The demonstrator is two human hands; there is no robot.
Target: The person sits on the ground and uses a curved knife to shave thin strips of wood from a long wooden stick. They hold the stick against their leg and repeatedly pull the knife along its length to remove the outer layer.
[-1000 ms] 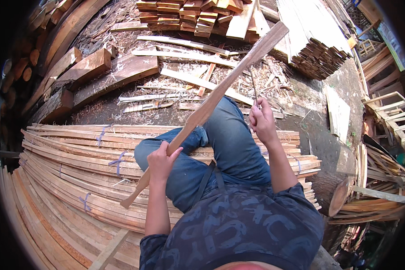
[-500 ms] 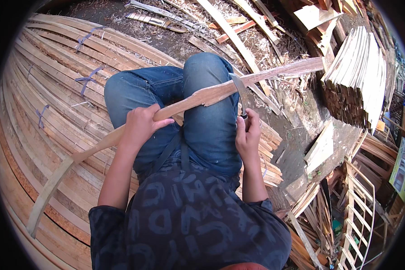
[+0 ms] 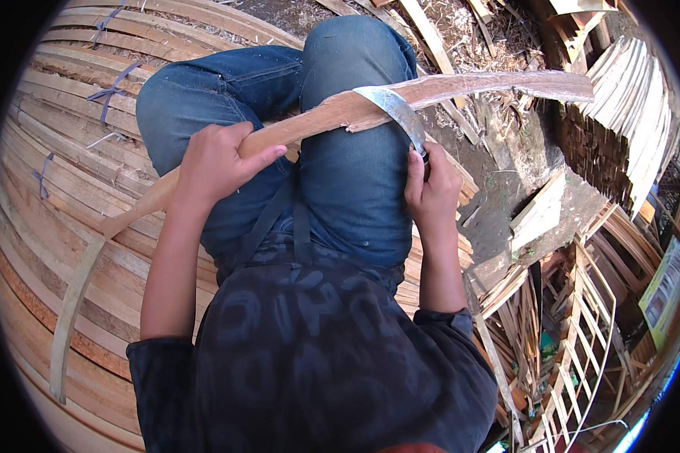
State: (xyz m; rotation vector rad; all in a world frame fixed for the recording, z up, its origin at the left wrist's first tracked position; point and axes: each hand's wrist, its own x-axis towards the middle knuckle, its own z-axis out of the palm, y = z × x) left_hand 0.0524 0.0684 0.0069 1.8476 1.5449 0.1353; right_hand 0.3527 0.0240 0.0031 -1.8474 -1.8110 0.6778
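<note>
Stacked pale wooden slats [image 3: 60, 249] surround the seated person. Since a second ago the long curved wooden strip [image 3: 461, 89] has dropped across the knees; left hand [image 3: 215, 162] clamps it, right hand [image 3: 431, 189] closed on the curved steel blade [image 3: 393, 109] now biting its edge.

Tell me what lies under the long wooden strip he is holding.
Under the wooden strip are his jeans-clad knees and, farther left, stacked wooden slats. The left hand covers part of it; the ground beneath his legs is hidden.

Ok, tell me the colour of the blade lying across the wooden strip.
Silvery grey metal blade, seen in the head view.
</note>
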